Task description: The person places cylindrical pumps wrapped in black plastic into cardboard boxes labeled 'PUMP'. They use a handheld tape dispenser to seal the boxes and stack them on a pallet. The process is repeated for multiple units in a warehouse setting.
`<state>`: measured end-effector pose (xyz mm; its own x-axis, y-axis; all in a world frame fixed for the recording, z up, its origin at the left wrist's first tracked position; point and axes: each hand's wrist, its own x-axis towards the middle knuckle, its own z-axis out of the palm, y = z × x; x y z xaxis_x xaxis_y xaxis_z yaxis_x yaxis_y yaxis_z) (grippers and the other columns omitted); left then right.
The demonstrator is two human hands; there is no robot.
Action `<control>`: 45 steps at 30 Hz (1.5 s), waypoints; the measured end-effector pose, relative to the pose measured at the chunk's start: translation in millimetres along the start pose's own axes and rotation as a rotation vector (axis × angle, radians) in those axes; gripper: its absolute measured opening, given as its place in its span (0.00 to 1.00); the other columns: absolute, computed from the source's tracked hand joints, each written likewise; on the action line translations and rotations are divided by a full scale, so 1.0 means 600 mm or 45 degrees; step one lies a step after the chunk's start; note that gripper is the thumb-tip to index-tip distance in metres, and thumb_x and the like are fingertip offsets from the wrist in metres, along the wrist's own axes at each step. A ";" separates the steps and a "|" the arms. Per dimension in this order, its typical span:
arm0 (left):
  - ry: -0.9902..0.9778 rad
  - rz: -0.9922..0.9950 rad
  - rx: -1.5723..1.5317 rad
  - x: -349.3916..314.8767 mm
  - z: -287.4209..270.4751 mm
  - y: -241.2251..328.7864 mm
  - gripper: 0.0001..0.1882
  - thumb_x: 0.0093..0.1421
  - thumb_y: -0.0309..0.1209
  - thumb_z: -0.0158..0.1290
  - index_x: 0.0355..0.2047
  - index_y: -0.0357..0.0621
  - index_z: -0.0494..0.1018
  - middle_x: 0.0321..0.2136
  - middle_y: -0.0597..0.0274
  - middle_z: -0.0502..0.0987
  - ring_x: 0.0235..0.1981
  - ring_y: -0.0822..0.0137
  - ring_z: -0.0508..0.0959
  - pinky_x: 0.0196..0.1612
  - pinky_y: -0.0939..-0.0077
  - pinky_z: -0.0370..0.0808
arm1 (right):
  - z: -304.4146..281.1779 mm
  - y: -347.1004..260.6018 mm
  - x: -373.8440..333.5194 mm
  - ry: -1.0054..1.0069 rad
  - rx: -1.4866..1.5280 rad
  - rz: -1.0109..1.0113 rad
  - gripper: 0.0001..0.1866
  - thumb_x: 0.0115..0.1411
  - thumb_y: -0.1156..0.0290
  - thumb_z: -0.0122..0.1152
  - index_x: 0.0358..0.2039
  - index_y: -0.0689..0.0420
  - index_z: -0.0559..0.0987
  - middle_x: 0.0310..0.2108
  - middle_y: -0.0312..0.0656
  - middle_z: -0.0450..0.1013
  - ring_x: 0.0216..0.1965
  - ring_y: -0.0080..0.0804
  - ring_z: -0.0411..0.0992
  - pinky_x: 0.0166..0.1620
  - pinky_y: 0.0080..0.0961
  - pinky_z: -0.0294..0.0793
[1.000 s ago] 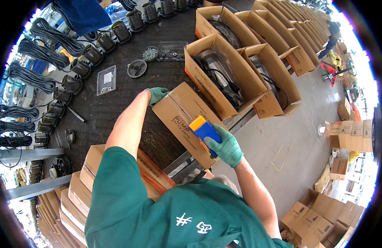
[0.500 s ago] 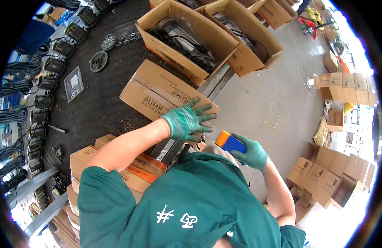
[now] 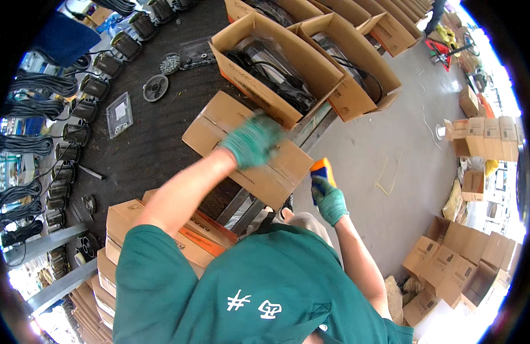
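A closed cardboard box [image 3: 219, 117] lies on the dark-topped bench in front of me, a seam between its flaps facing up. My left hand [image 3: 254, 140], in a green glove, is over the middle of that box. Motion smears its fingers, and whether they touch the cardboard I cannot tell. My right hand [image 3: 332, 205], gloved too, is wrapped round a blue and orange hand tool [image 3: 324, 169]. The tool is held upright beside the box's right end; its exact kind does not show.
Beyond the box, open cartons [image 3: 276, 69] hold metal-bodied machines with black cables. Coiled cables and machines line the bench's left side. A round black part [image 3: 155, 88] and a clear tray [image 3: 119, 115] lie nearby. More cartons [image 3: 442, 258] stand on the floor at right.
The box has turned: its large printed face is gone from view, and a seamed face is up. My left hand's spread fingers have become blurred. The tool has swung upright, nearer the box.
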<state>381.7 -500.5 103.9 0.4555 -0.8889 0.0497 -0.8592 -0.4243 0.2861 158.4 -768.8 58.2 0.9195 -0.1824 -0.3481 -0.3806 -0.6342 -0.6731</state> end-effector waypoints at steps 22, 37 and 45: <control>0.744 -1.332 -0.942 -0.091 -0.083 -0.221 0.34 0.69 0.52 0.58 0.64 0.38 0.69 0.60 0.43 0.77 0.61 0.52 0.76 0.65 0.60 0.69 | -0.194 -0.043 0.018 -0.048 0.986 -0.103 0.43 0.62 0.72 0.72 0.75 0.51 0.63 0.57 0.45 0.77 0.42 0.27 0.79 0.43 0.27 0.84; -0.106 -0.966 -0.176 0.070 -0.196 -0.282 0.20 0.66 0.44 0.61 0.54 0.50 0.84 0.42 0.51 0.80 0.48 0.52 0.81 0.55 0.60 0.75 | -0.197 -0.192 0.346 -0.563 1.103 -0.441 0.45 0.61 0.65 0.76 0.75 0.55 0.63 0.53 0.40 0.80 0.44 0.26 0.79 0.46 0.26 0.82; -0.790 -0.900 0.095 0.162 -0.291 -0.196 0.21 0.73 0.48 0.46 0.49 0.48 0.81 0.43 0.50 0.83 0.46 0.46 0.82 0.55 0.51 0.77 | -0.195 -0.213 0.383 -0.639 0.715 -0.675 0.45 0.61 0.58 0.76 0.74 0.49 0.63 0.52 0.51 0.81 0.49 0.35 0.81 0.56 0.37 0.80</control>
<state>567.9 -507.0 241.9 0.6898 -0.3456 -0.6362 -0.4538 -0.8911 -0.0079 429.8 -817.7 140.5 0.8869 0.4585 -0.0574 -0.0337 -0.0596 -0.9977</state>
